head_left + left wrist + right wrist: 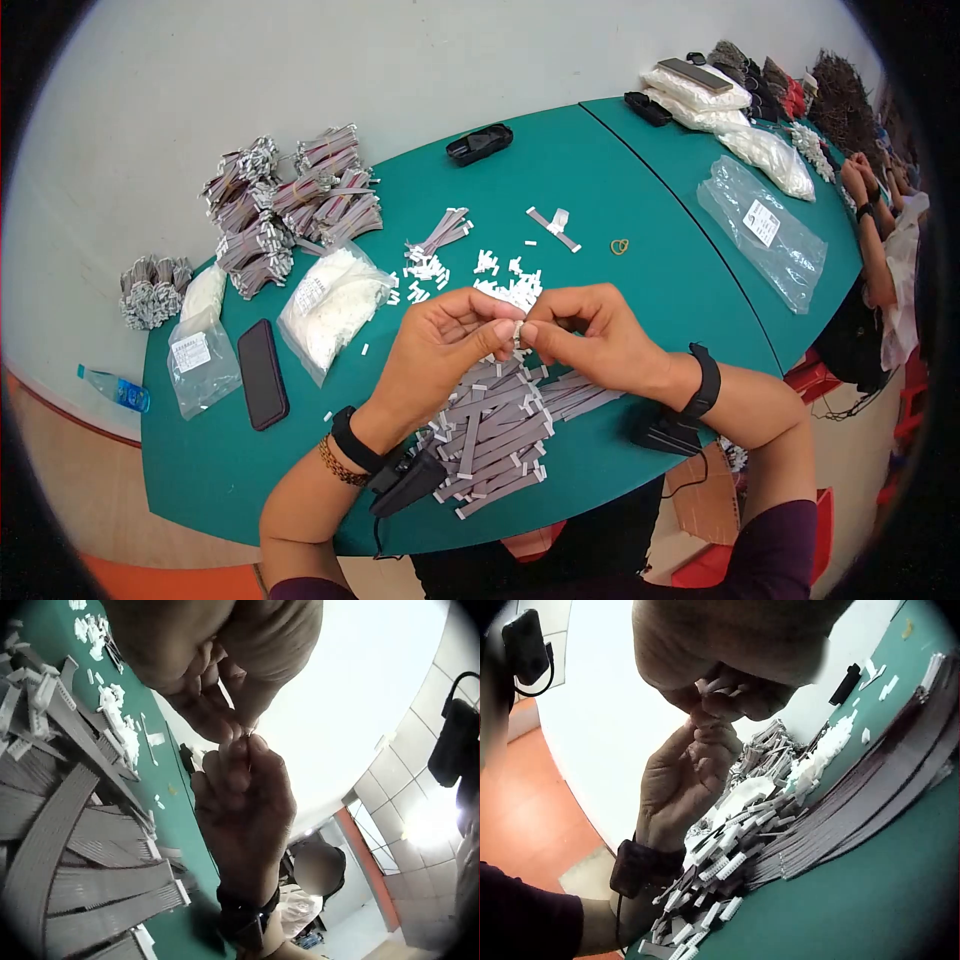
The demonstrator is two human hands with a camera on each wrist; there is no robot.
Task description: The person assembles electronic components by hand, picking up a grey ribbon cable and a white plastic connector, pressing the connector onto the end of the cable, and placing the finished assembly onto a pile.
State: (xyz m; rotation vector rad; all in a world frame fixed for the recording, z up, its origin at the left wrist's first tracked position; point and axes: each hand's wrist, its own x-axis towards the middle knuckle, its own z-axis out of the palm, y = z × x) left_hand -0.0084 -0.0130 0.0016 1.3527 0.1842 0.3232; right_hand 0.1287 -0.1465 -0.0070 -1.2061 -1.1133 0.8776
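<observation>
Both hands meet at the fingertips above the table. The left hand (440, 345) and the right hand (598, 340) pinch a small white piece (518, 330) between thumbs and forefingers; fingers hide most of it. Beneath them lies a heap of flat grey ribbon cables (495, 430) with white end connectors. Just beyond the hands sits a pile of small white parts (515, 290). In the left wrist view, the right hand (247, 802) touches the left hand's fingertips, and the heap of cables (90, 877) fills the lower left.
Bundled cables (290, 200) stand at the back left, beside a bag of white parts (332, 305) and a phone (263, 375). A black case (480, 144) is at the back. An empty plastic bag (762, 232) lies right; another person's arm (872, 240) shows at the far right.
</observation>
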